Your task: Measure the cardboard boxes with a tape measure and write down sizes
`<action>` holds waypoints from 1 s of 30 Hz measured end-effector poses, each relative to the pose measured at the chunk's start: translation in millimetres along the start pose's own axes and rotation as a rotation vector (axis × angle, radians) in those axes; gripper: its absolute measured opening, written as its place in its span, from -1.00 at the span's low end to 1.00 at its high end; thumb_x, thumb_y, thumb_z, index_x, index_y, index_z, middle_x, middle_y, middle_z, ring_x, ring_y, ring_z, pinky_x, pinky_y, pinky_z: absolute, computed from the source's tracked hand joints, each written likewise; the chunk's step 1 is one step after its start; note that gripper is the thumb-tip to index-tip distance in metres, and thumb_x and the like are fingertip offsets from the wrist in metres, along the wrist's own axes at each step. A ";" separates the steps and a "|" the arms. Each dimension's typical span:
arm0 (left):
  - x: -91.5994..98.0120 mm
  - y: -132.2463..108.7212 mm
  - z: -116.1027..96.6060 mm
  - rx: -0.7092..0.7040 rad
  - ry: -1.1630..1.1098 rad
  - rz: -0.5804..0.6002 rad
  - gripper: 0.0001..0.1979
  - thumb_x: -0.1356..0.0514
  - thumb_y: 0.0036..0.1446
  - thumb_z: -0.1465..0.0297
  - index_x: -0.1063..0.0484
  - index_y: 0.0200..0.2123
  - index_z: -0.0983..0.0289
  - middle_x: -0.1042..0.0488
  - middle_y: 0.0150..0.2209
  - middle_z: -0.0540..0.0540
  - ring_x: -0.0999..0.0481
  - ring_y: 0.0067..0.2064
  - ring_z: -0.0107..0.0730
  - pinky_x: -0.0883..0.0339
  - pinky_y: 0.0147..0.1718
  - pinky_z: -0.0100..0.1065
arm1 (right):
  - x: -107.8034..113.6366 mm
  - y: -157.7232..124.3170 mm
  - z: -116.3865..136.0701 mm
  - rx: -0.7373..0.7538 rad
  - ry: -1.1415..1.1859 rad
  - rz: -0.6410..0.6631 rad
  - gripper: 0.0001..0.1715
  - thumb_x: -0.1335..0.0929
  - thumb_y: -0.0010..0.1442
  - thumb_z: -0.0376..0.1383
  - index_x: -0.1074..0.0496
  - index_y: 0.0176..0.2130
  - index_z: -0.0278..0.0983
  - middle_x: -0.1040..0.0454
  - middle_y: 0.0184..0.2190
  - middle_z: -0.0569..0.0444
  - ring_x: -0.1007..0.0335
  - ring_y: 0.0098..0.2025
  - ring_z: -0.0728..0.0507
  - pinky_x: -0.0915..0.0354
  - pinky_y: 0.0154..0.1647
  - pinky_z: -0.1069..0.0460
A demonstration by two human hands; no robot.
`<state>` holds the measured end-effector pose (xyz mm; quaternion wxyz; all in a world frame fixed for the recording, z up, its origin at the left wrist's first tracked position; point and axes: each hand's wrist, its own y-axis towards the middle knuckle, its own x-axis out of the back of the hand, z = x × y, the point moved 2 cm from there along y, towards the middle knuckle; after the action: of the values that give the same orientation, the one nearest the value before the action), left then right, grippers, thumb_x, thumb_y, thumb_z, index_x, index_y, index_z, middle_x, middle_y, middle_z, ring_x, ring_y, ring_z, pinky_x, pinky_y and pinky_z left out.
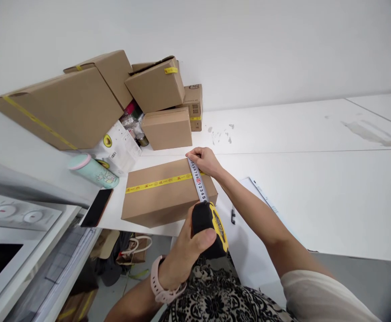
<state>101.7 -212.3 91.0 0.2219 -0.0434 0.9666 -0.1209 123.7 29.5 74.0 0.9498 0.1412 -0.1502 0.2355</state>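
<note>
My left hand [189,248], with a pink watch on its wrist, is wrapped round the black and yellow case of a tape measure [206,230] in front of a cardboard box [158,197]. The white blade, printed with numbers, runs out from the case across the right end of the box's top. At the far edge of that top, my right hand [205,160] pinches the blade's end between thumb and fingers. The box is closed, with a strip of yellow printed tape along its top.
More cardboard boxes [167,129] are stacked against the wall. A mint tumbler [96,170] and a dark phone [97,208] lie left of the box. A black pen [233,216] and a clipboard with paper [254,214] are at the right. A microwave [14,223] stands lower left.
</note>
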 end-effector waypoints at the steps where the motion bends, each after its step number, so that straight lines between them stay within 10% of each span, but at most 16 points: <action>1: -0.1 0.1 -0.5 0.000 -0.001 0.000 -0.37 -0.39 0.01 0.05 -0.35 0.08 0.19 -0.43 -0.12 0.14 -0.45 -0.10 -0.17 -0.41 -0.13 -0.20 | 0.0 0.2 -0.5 0.004 0.004 0.000 -0.77 -0.34 0.18 -0.19 -0.51 -0.39 -0.27 -0.56 -0.38 0.04 -0.44 -0.31 -0.13 -0.28 -0.28 0.01; 22: -0.5 7.6 -8.7 -0.012 0.009 0.048 -0.42 -0.35 0.03 0.06 -0.36 0.02 0.26 -0.48 -0.16 0.15 -0.52 -0.16 -0.15 -0.49 -0.18 -0.10 | -3.5 4.7 -5.9 0.058 0.097 -0.006 -0.68 -0.34 0.16 -0.10 -0.48 -0.39 -0.31 -0.47 -0.47 0.07 -0.33 -0.40 -0.08 -0.25 -0.31 0.00; 30: 67.9 -40.0 19.2 -0.278 0.093 0.049 0.06 -0.50 -0.21 0.08 -0.11 0.35 -0.01 -0.27 0.28 0.21 -0.45 0.14 0.16 -0.50 -0.05 0.01 | 50.7 -38.7 3.6 0.051 0.344 -0.195 -0.39 -0.23 0.29 0.15 -0.42 0.07 -0.19 -0.52 -0.02 -0.03 -0.44 -0.04 -0.12 -0.35 0.00 -0.05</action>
<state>50.4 -264.4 55.9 0.1718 -0.0444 0.9840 0.0178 184.6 15.9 87.5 0.9759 0.1368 0.0345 0.1665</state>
